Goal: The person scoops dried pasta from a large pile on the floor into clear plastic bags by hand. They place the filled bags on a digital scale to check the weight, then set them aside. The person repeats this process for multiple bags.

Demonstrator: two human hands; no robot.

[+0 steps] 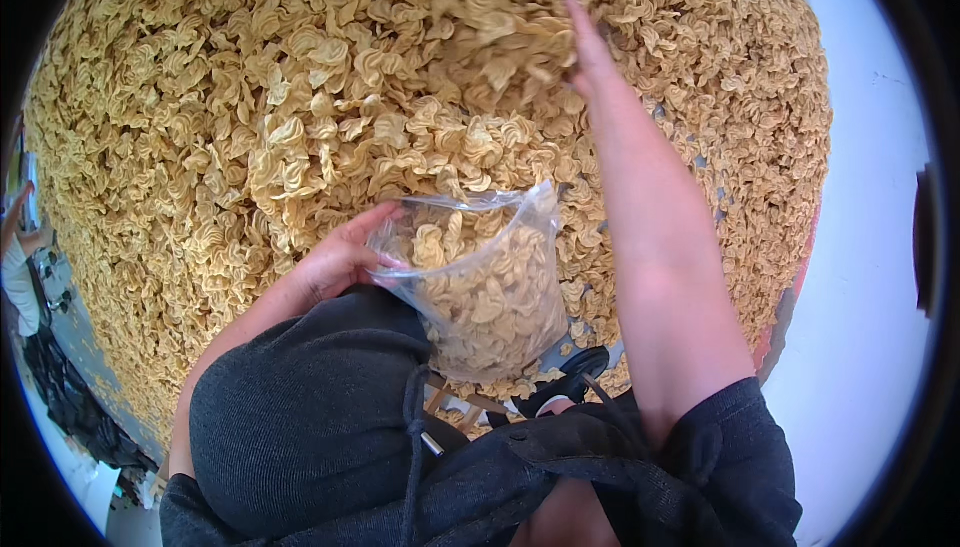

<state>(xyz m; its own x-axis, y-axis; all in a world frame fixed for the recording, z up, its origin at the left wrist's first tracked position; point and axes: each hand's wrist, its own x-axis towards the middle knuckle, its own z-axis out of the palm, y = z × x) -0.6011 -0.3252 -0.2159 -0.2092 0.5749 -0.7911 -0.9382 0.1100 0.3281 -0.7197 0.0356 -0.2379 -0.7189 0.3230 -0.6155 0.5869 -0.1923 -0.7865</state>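
With its fingers at the left rim, my left hand [341,254] holds a clear plastic bag [499,292] by its mouth. The bag stands upright in front of my body, its mouth gaping, and ridged, wavy yellow-brown snack pieces fill much of it. My right arm reaches forward past the bag. At its end my right hand [592,51] is seen edge-on, deep among the loose pieces of a large heap of the same snack [225,119]. Pieces to the left of that hand are blurred by motion. Its palm and most fingers are hidden, so its grip does not show.
The heap spreads over a grey floor. To the right is a white wall [874,149]. Wooden legs [472,416] and a black shoe [581,370] show below the bag. At the far left are part of another person [21,262] and black plastic sheeting [75,412].
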